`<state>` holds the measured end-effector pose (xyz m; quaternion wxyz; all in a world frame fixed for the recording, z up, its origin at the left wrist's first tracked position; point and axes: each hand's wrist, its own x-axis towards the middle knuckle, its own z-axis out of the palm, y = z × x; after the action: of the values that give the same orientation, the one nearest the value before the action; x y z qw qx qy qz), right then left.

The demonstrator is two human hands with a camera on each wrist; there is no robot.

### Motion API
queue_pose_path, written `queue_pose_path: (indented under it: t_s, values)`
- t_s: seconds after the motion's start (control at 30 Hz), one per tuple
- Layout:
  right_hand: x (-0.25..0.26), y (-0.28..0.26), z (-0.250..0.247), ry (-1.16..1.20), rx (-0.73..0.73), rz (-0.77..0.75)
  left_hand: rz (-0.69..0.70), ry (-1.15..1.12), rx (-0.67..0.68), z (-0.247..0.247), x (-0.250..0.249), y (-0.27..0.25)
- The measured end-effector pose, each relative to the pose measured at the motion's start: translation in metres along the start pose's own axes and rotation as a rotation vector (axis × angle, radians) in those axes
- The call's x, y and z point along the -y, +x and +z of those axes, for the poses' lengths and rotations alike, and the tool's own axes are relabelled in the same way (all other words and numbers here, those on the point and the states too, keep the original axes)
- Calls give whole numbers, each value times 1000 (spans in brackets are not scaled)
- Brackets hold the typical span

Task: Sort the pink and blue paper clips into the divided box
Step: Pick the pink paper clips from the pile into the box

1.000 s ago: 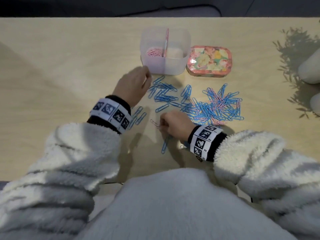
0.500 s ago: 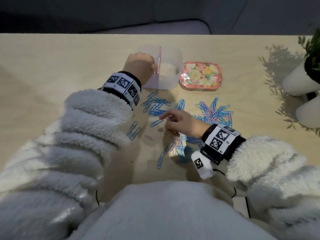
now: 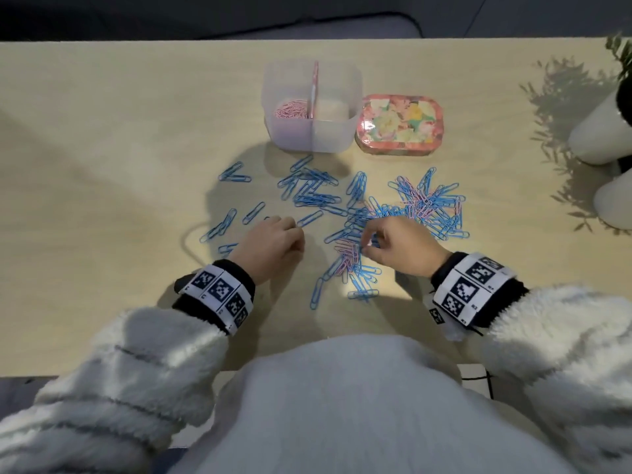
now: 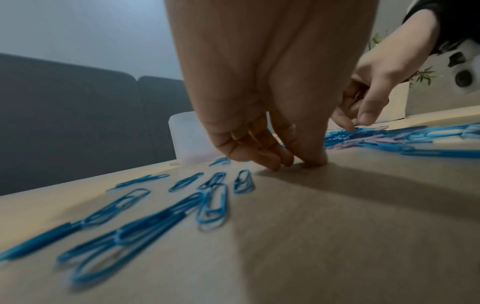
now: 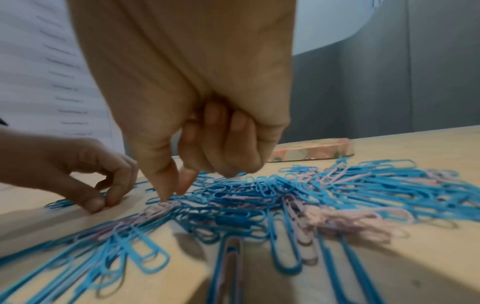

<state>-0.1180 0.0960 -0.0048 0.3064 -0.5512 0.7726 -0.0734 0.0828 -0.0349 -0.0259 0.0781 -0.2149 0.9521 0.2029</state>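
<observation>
The clear divided box [image 3: 309, 140] stands at the back of the table, with pink clips [image 3: 291, 109] in its left compartment. A mixed pile of blue and pink clips [image 3: 410, 213] [image 5: 285, 197] lies in front of it. My right hand [image 3: 366, 243] [image 5: 175, 191] is at the pile's near-left edge. Its thumb and forefinger close on a pink clip [image 5: 162, 204], with the other fingers curled in. My left hand [image 3: 297, 232] [image 4: 293, 162] is left of the pile, thumb and fingertips pinched together on the table top. No clip shows between them.
A flowered tin [image 3: 398, 123] sits against the box's right side. Loose blue clips [image 3: 222, 224] [image 4: 213, 203] lie left of my left hand. Two white pots [image 3: 602, 128] stand at the table's right edge. A dark sofa is behind the table.
My left hand came back from the box's left compartment down to the table, onto the spot where a lone pink clip lay. My right hand shifted right into the pile.
</observation>
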Motion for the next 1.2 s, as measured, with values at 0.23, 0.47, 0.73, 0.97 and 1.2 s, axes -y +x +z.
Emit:
queue_pose_path:
  t_s: [0.23,0.47,0.73,0.97,1.2]
  values:
    - [10,-3,12,-127,-88,-198,-85,-68,11,0,-16,1]
    - [-4,-4,18,-119,-75,-83,-376,-751,84,11,-41,8]
    - [-14,-13,17,-72,-115,-53,-262,-225,100,14,-31,0]
    - [-13,-19,18,-23,-123,-36,-202,-229,-28,7,-36,4]
    - [-12,-19,19,-86,-144,-53,-177,-133,33,20,-63,22]
